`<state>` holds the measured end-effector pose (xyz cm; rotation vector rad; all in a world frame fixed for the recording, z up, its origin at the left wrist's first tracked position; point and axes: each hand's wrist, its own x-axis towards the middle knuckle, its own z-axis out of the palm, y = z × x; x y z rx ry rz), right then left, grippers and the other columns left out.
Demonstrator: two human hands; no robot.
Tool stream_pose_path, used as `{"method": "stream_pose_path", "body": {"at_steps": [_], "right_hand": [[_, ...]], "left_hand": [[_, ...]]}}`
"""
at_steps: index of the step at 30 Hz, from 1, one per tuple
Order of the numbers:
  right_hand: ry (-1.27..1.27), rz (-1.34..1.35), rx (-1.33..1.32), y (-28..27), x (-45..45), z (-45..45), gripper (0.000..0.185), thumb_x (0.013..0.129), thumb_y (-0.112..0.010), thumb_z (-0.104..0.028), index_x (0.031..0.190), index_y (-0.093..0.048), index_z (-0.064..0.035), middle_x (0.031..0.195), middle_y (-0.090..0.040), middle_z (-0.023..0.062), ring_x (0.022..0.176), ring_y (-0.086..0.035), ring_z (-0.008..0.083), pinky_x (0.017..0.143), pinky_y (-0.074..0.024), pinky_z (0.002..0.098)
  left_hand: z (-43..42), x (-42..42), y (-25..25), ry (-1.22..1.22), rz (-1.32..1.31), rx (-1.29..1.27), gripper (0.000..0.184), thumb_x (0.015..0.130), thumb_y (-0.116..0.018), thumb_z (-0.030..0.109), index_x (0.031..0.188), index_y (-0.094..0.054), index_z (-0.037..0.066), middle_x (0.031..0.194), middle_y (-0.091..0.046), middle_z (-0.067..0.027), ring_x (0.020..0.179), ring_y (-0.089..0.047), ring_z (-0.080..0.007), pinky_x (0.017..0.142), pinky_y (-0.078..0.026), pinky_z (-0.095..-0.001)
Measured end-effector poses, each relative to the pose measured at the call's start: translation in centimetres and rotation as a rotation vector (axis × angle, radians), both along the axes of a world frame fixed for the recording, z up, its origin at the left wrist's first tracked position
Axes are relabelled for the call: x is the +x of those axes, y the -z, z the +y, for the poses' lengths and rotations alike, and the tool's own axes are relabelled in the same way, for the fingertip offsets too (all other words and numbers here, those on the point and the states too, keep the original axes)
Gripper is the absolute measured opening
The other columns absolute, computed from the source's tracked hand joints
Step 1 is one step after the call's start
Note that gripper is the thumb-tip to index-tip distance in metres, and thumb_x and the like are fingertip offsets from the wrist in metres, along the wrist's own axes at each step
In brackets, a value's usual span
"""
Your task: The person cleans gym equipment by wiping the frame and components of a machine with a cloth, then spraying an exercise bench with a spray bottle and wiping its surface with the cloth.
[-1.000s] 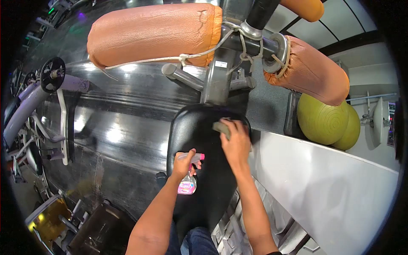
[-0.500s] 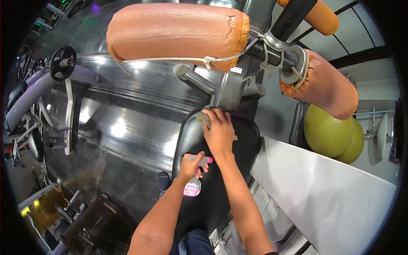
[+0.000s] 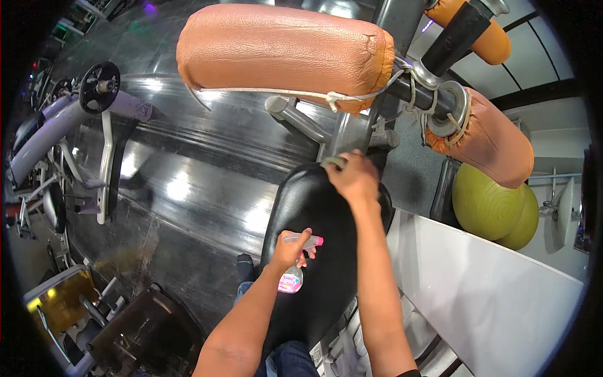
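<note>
My left hand (image 3: 294, 249) is wrapped round the neck of a clear spray bottle (image 3: 290, 281) with a pink nozzle and a pink label, held above the left part of a black padded bench (image 3: 320, 213). At the far end of that bench, my right hand (image 3: 355, 177) has its fingers closed on a greenish-grey cloth (image 3: 333, 163), which lies by the pad's top edge. Motion slightly blurs the right fingers.
Orange padded rollers (image 3: 286, 50) tied with cord stand beyond the bench. A white ledge (image 3: 483, 289) runs along the right, with green exercise balls (image 3: 488, 200) behind it. Gym machines (image 3: 56, 135) are at the left.
My right hand has swept the cloth left, then back right along the bench's far end. My left hand keeps its hold on the bottle. The view has shifted, moving the rollers rightward.
</note>
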<state>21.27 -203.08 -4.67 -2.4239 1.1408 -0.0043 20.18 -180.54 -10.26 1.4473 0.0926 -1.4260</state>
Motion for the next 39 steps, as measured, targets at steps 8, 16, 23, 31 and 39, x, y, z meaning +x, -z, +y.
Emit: {"method": "stream_pose_path", "body": {"at_steps": [8, 16, 23, 31, 39], "right_hand": [[-0.602, 0.326, 0.017, 1.7, 6.9, 8.7, 0.036, 0.078, -0.070, -0.029, 0.107, -0.069, -0.0079, 0.123, -0.059, 0.0122, 0.118, -0.056, 0.0340, 0.094, -0.0494, 0.0493], [-0.165, 0.125, 0.095, 0.5, 2.1, 0.2, 0.032, 0.076, -0.071, -0.034, 0.098, -0.075, -0.0109, 0.104, -0.066, 0.0158, 0.098, -0.066, 0.0350, 0.089, -0.0527, 0.0428], [-0.125, 0.108, -0.011, 0.3, 4.0, 3.2, 0.033, 0.078, -0.069, -0.031, 0.099, -0.073, -0.0064, 0.114, -0.064, 0.0140, 0.102, -0.064, 0.0346, 0.087, -0.0527, 0.0438], [-0.700, 0.376, -0.169, 2.9, 6.8, 12.3, 0.023, 0.072, -0.070, -0.016, 0.090, -0.075, -0.0027, 0.116, -0.062, 0.0091, 0.112, -0.059, 0.0333, 0.084, -0.0541, 0.0422], [-0.892, 0.081, 0.030, 0.5, 1.8, 8.8, 0.025, 0.070, -0.074, -0.023, 0.093, -0.073, -0.0139, 0.111, -0.061, 0.0052, 0.107, -0.060, 0.0309, 0.081, -0.0561, 0.0441]], "left_hand": [[0.9, -0.3, 1.6, 0.048, -0.068, -0.150, 0.050, 0.096, -0.058, 0.038, 0.079, -0.070, -0.008, 0.062, -0.066, -0.0146, 0.034, -0.052, -0.0164, 0.035, -0.044, -0.0289], [0.2, -0.2, 0.7, 0.008, 0.026, -0.061, 0.050, 0.096, -0.060, 0.039, 0.077, -0.070, -0.006, 0.061, -0.065, -0.0127, 0.035, -0.052, -0.0145, 0.035, -0.043, -0.0274], [0.0, 0.0, 0.0, 0.033, 0.015, -0.050, 0.047, 0.096, -0.060, 0.035, 0.077, -0.069, -0.006, 0.061, -0.065, -0.0127, 0.034, -0.051, -0.0148, 0.036, -0.045, -0.0282], [0.7, -0.3, 1.7, 0.077, -0.022, -0.102, 0.029, 0.087, -0.065, 0.019, 0.070, -0.065, -0.004, 0.060, -0.065, -0.0108, 0.039, -0.057, -0.0183, 0.038, -0.046, -0.0316], [0.3, -0.7, -0.6, 0.052, -0.094, -0.069, 0.036, 0.088, -0.067, 0.035, 0.082, -0.071, -0.001, 0.064, -0.066, -0.0079, 0.043, -0.056, -0.0134, 0.042, -0.045, -0.0280]]}}
